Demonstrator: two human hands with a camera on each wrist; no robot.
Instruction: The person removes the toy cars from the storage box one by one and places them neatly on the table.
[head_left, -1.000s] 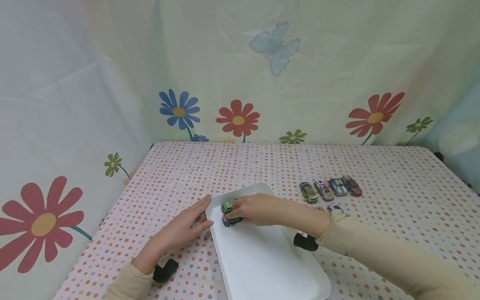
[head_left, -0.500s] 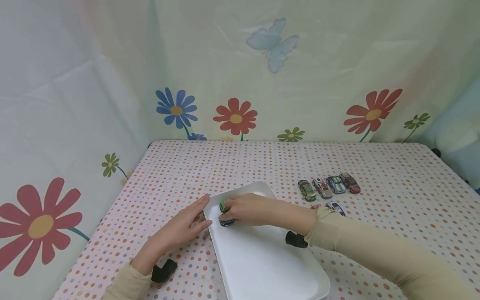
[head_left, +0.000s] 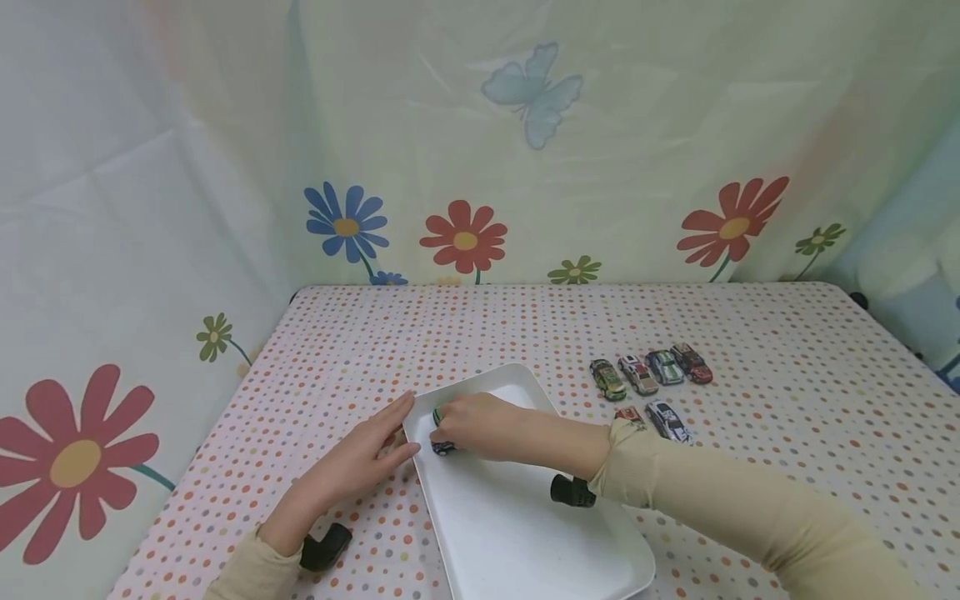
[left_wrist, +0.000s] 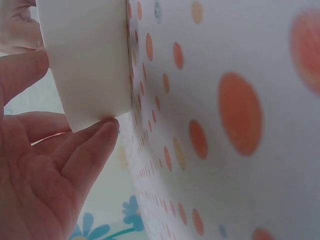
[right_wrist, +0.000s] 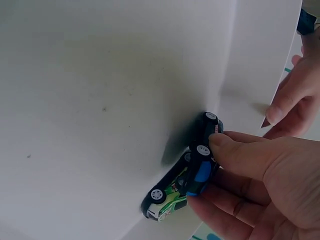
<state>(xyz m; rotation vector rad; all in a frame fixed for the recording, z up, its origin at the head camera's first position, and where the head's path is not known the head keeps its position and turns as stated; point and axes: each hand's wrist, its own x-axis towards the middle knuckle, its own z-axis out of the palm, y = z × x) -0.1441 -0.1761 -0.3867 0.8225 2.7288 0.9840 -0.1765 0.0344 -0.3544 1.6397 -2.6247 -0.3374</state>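
My right hand (head_left: 483, 427) pinches a small black-and-blue toy car (right_wrist: 201, 172) between thumb and fingers, low in the far left corner of a white tray (head_left: 525, 533). Against it lies a green-and-white toy car (right_wrist: 167, 204), along the tray's wall; in the head view my fingers hide most of both. At the tray's left side is my left hand (head_left: 360, 458), its fingers extended. In the left wrist view its thumb meets the rim and its fingertips touch the outer wall near the corner.
Several toy cars stand on the dotted tablecloth (head_left: 360, 350) right of the tray: a green-yellow car (head_left: 606, 379) starts a row, with a white-and-black car (head_left: 667, 421) nearer. My right sleeve partly covers a red car (head_left: 628, 415). A flowered curtain (head_left: 637, 150) hangs behind the table.
My right hand has slid a little left with the black-and-blue car, towards the tray's left wall. The left hand keeps its place at the tray. The head view has shifted slightly.
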